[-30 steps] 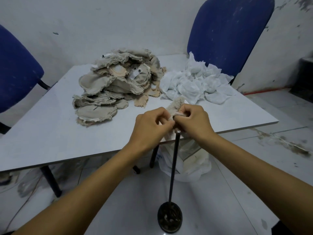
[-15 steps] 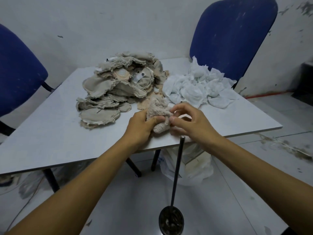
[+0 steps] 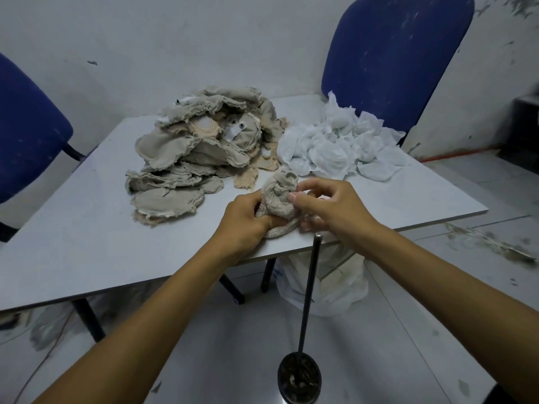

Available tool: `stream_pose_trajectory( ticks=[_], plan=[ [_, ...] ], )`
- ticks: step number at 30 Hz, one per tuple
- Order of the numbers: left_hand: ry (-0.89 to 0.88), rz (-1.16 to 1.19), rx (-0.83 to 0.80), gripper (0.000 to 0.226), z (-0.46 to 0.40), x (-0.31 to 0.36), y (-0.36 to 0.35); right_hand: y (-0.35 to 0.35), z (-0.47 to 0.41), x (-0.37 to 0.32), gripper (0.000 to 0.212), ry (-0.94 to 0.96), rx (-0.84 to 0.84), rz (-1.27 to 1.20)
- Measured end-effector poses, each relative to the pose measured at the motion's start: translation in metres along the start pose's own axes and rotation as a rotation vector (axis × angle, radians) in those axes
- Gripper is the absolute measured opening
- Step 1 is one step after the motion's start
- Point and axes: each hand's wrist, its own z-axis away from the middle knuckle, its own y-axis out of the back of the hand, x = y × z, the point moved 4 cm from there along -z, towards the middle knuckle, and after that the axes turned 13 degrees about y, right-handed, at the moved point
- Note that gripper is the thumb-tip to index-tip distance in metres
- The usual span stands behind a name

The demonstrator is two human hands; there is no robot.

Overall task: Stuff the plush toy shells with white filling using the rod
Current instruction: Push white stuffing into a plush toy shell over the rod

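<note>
Both hands, left hand and right hand, fingers curled around plush shell above table.

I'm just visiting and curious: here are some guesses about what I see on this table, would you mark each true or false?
1. Both hands hold the same fuzzy plush shell. True: the left hand grips it from below and the right hand pinches it from the other side.
2. The rod lies flat on the table. False: it stands upright on a round base on the floor, in front of the table.
3. The white filling sits to the right of the pile of beige shells. True.
4. The rod's tip is inside the shell. False: its tip is bare, below the hands.
</note>
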Motion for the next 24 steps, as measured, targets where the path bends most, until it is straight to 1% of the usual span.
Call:
stream_pose_trajectory(
  ticks=[3, 6, 8, 10, 11, 14, 18, 20, 22, 24],
  plan=[
    [-0.024, -0.066, 0.036, 0.031, 0.001, -0.001, -0.001, -0.003, 0.004, -0.002, 0.019, 0.05, -0.035, 0.166],
    [-0.044, -0.144, 0.06, 0.033, 0.004, -0.001, -0.001, -0.004, 0.005, -0.001, 0.015, 0.02, -0.013, 0.282],
    [-0.04, -0.136, 0.038, 0.035, 0.007, -0.001, 0.001, -0.007, 0.005, -0.001, 0.008, 0.029, 0.003, 0.362],
    [-0.032, -0.127, 0.015, 0.037, 0.009, 0.0, 0.001, -0.008, 0.008, -0.003, 0.008, 0.061, 0.02, 0.444],
    [-0.032, -0.119, 0.013, 0.038, 0.011, 0.001, 0.001, -0.007, 0.01, -0.002, 0.008, 0.061, 0.036, 0.445],
    [-0.035, -0.119, 0.02, 0.037, 0.013, 0.005, 0.0, -0.004, 0.011, -0.001, 0.01, 0.025, 0.097, 0.344],
    [-0.01, -0.109, 0.022, 0.037, 0.015, 0.008, -0.002, -0.005, 0.011, -0.005, 0.017, 0.01, 0.107, 0.273],
    [0.001, -0.114, 0.046, 0.036, 0.016, 0.007, -0.001, -0.006, 0.011, -0.007, 0.012, 0.023, 0.078, 0.285],
    [0.0, -0.099, 0.081, 0.035, 0.016, 0.005, 0.002, -0.008, 0.012, -0.009, 0.002, 0.073, -0.01, 0.363],
    [-0.01, -0.072, 0.125, 0.036, 0.018, 0.003, 0.005, -0.011, 0.012, -0.009, 0.009, 0.108, -0.123, 0.466]
  ],
)
